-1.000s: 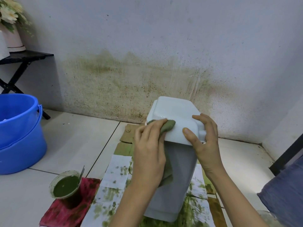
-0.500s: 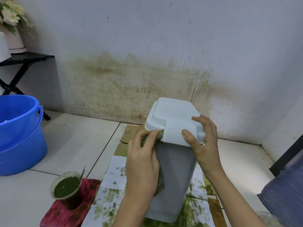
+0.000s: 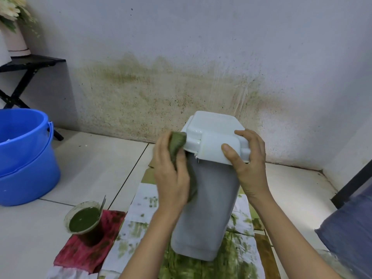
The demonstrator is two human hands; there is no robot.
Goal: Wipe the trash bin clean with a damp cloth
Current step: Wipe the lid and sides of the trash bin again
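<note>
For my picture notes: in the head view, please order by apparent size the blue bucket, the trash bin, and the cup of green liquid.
1. trash bin
2. blue bucket, partly cut off by the frame edge, so unsure against the bin
3. cup of green liquid, clearly smallest

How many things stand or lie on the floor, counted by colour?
Blue: 1, the bucket
Grey with white lid: 1, the trash bin
Green: 1, the cup of green liquid
Red: 1, the red cloth
Total: 4
</note>
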